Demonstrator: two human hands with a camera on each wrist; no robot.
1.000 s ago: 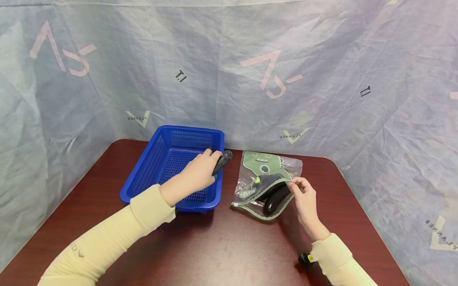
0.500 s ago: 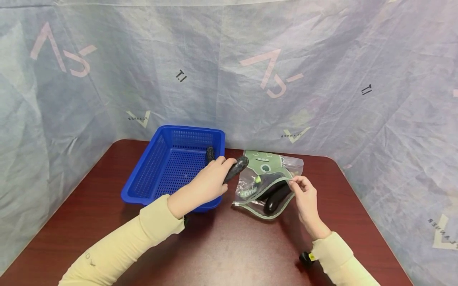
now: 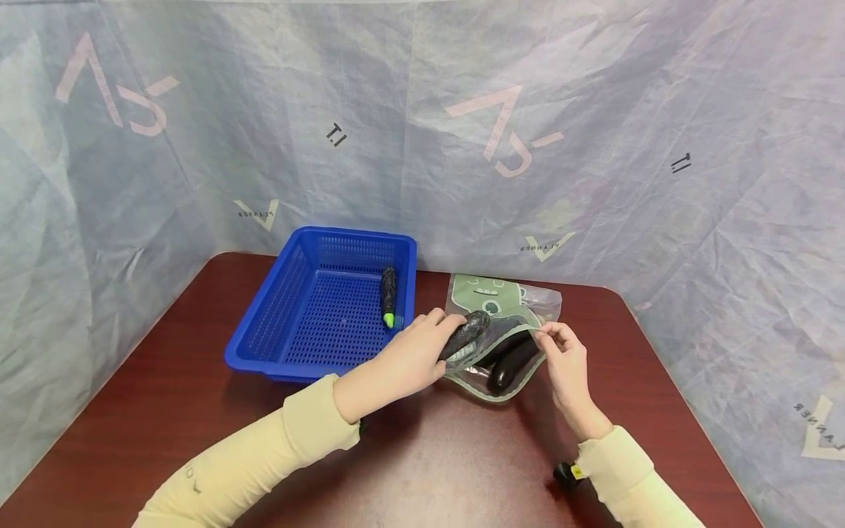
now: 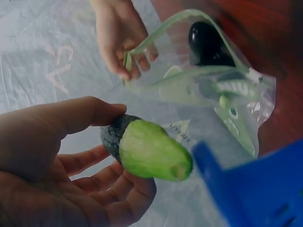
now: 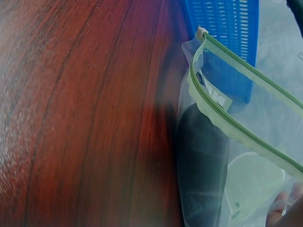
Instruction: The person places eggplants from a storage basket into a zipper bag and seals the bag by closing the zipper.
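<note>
My left hand [image 3: 419, 352] grips a dark, bumpy-skinned eggplant [image 3: 470, 331] over the left part of a clear zip bag [image 3: 462, 295]. Its bright green stem end [image 4: 154, 151] faces the camera in the left wrist view. At the bag's right, my right hand [image 3: 569, 367] pinches the green-edged rim, and the mouth gapes. Inside lies a glossy dark eggplant [image 3: 508, 367], also visible through the plastic in the right wrist view [image 5: 201, 165]; more dark shapes behind it are partly hidden. Another dark eggplant with a green end [image 3: 388, 290] lies in the blue basket [image 3: 260, 308].
The basket stands left of the bag on the reddish-brown table [image 3: 455, 455]. Behind the table hangs a grey printed cloth [image 3: 370, 88]. A small black object with a yellow tag [image 3: 565, 474] is beside the right sleeve.
My left hand has carried its eggplant rightward out of the basket to above the bag, uncovering the eggplant left in the basket. The right hand keeps its pinch, almost still.
</note>
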